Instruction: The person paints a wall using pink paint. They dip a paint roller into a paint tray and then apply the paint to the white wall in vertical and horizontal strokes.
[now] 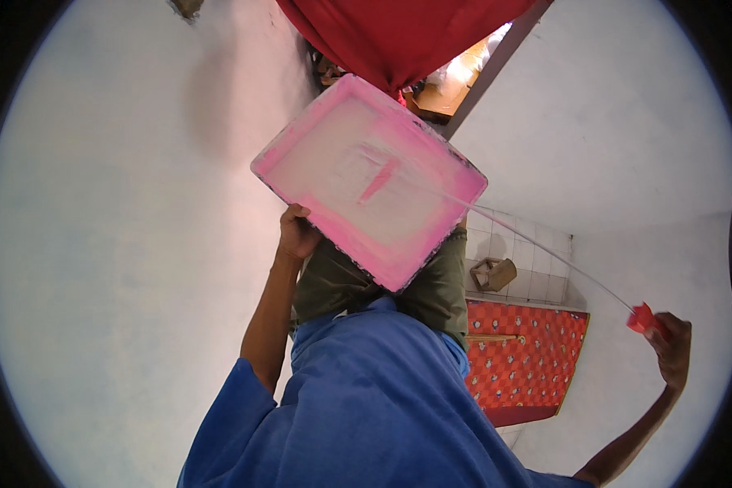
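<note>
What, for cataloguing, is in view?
Tray: one, pink and whitish, upper middle
Handle: one, red, right
Rod: one, pale, tray to handle
Curtain: one, red, top
Clutter: uncountable, mixed, by curtain
Walls: several, whitish, both sides
Mat: one, patterned red, lower right
Stick: one, tan, on mat
Stool-like object: one, brown, above mat
Tiles: several, white, right
Shirt: one, blue, bottom
Trousers: one, olive, below tray
Left hand: one, gripping tray
Right hand: one, gripping handle

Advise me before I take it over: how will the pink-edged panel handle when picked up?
The pink-edged panel is probably stiff, as its edges look straight. It seems fairly light, since only the left hand visibly grips it. Gripped off-centre at one edge, it might tip.
</note>
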Motion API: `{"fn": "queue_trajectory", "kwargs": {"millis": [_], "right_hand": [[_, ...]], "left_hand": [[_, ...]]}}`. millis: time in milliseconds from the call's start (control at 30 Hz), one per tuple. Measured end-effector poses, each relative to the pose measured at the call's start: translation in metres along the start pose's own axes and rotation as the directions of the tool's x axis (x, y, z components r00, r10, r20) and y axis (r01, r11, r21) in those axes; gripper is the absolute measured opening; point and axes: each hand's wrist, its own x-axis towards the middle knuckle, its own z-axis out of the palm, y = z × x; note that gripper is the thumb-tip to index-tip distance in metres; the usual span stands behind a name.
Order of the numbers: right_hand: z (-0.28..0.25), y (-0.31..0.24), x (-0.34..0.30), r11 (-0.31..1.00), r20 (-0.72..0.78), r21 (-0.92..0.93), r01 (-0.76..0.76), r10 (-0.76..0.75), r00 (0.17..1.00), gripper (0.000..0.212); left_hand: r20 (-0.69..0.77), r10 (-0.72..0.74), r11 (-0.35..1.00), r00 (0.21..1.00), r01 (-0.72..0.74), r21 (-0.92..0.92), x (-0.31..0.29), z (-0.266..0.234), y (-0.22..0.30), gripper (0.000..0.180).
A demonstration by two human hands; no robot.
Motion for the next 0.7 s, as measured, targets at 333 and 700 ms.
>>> {"fn": "queue_trajectory", "kwargs": {"millis": [333, 700], "right_hand": [[-0.033, 0.033, -0.048, 0.984, -0.057, -0.147, -0.104, 0.096, 0.994, 0.062], [0.039, -0.05, 0.038, 0.995, 0.006, -0.09, 0.046, -0.046, 0.999, 0.045]], "left_hand": [[0.009, -0.003, 1.0, 1.0, 0.003, -0.006, -0.003, 0.0, 0.003, 0.056], [0.0, 0.004, 1.0, 1.0, -0.004, 0.005, -0.006, -0.006, 0.006, 0.058]]}}
